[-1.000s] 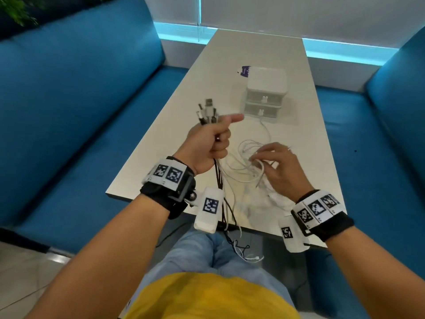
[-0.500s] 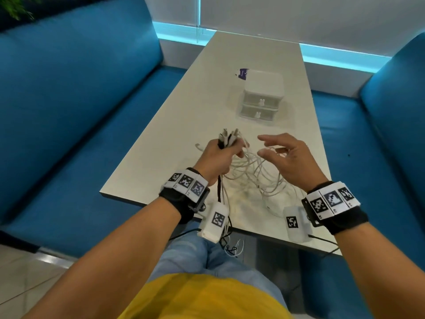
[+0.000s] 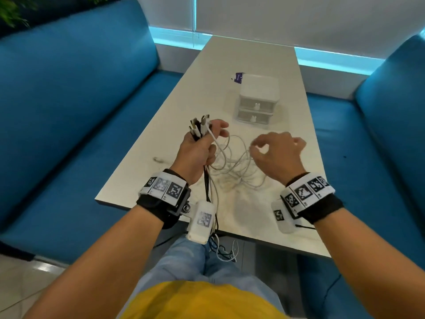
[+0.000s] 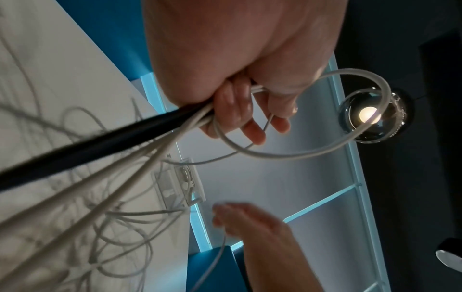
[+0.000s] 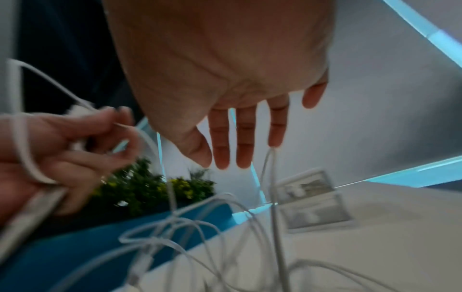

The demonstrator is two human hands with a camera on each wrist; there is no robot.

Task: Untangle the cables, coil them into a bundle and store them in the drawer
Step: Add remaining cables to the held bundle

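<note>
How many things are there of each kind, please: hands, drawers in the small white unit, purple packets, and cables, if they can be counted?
Hands: 2, the left hand and the right hand
Drawers: 2, the upper drawer and the lower drawer
Purple packet: 1
Cables: too tangled to count
Total: 5, without cables

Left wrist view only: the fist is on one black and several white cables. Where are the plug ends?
Observer: In the head view, the connector ends stick up out of the top of the left hand.
Operator: Is the right hand gripping anything?
Observer: I cannot tell. In the right wrist view, the right hand has nearly straight fingers, and a white cable reaches one fingertip.
Operator: Any slack off the table?
Observer: Yes. In the head view, the cable tails hang past the near edge of the table, above the lap.
</note>
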